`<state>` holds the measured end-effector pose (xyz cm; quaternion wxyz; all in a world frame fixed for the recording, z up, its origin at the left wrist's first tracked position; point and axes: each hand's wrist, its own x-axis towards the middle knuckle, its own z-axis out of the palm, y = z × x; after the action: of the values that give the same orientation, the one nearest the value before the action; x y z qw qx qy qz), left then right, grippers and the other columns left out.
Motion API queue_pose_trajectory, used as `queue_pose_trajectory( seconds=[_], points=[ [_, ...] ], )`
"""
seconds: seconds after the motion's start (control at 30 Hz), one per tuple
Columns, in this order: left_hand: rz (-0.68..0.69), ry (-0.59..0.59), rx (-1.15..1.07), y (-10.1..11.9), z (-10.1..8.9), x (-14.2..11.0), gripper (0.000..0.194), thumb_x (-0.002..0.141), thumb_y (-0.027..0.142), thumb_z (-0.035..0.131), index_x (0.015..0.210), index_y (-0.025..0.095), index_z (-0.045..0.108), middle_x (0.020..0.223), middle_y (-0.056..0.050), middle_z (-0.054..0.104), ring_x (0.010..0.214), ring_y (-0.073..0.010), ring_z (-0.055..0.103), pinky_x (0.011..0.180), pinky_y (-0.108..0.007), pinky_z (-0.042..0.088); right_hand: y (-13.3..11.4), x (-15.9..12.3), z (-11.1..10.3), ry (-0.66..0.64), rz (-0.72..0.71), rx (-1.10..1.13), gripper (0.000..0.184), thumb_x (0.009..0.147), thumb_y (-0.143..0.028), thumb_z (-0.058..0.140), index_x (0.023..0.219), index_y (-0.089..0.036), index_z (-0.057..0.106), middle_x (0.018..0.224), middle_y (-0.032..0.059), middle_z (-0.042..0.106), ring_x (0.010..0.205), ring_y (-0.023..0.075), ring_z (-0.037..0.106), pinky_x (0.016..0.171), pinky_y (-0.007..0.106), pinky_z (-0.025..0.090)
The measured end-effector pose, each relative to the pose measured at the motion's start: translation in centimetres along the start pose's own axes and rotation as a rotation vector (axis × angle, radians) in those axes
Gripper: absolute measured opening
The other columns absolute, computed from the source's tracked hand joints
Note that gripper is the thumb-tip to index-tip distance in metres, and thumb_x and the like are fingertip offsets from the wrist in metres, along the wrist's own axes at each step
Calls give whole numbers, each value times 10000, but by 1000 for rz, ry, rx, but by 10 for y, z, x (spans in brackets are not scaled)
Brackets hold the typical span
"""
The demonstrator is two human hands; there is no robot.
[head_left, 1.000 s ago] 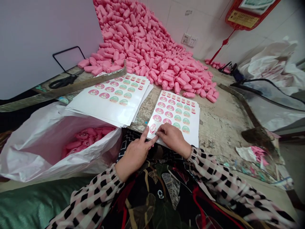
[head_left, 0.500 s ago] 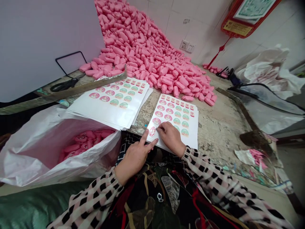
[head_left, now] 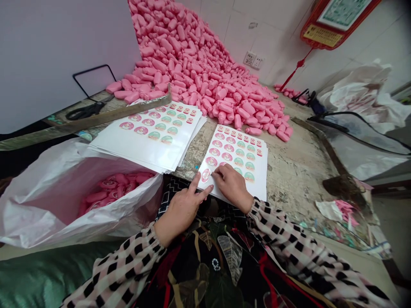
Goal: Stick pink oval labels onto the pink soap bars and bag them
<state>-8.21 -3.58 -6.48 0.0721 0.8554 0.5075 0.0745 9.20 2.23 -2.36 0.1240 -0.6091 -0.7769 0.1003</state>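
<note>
A loose pink oval sticker (head_left: 205, 175) stands on end at the near left corner of a sticker sheet (head_left: 257, 188). My right hand (head_left: 233, 186) is closed, its thumb and forefinger pinched at the sticker's right edge. My left hand (head_left: 183, 207) has forefinger and thumb spread apart, the forefinger tip by the sticker's left edge and the thumb below it. Rows of pink and green stickers cover the sheet, which lies on other sheets; my right hand hides part of the lowest row.
To the left lies a second stack of sticker sheets (head_left: 138, 149), under a tape-wrapped bar (head_left: 128, 112). An open white bag (head_left: 41, 192) holds labelled pink pieces. A large heap of pink bottle-shaped pieces (head_left: 199, 72) fills the back. Scissors (head_left: 85, 111) lie far left; plastic bags (head_left: 362, 94) stand right.
Both hands stay almost where they were, at the loose sticker. The whole view has shifted very slightly.
</note>
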Motion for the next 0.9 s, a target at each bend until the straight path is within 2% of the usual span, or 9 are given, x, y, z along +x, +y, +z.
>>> queue_pose_trajectory(
  seconds=[0.23,0.4,0.7,0.9],
  points=[
    [21,-9,-32,-1,-8,1,556,890,213,430,1398,380,280,1509,-156,125,913,-218,602,767,-373,478,-3,5,3,5,43,55,280,914,-404,387,802,-215,560,828,17,574,763,147,524,640,263,320],
    [-6,-11,-39,-1,-9,0,562,902,247,418,1420,363,233,1517,-165,70,928,-218,601,765,-367,479,-3,4,3,0,53,77,262,906,-399,405,802,-216,562,817,6,575,743,140,515,625,258,310],
    [-48,-54,101,9,-15,3,582,909,269,385,1430,403,163,1506,-161,151,767,-197,604,660,-353,475,-11,0,-1,-10,67,53,277,890,-434,423,818,-220,583,836,15,585,731,143,522,602,262,299],
    [-97,-58,94,16,-14,5,582,906,251,371,1440,363,167,1502,-178,158,743,-199,603,643,-350,470,-13,5,0,-50,173,172,201,821,-397,527,773,-215,599,816,11,625,719,144,535,589,257,310]
  ],
)
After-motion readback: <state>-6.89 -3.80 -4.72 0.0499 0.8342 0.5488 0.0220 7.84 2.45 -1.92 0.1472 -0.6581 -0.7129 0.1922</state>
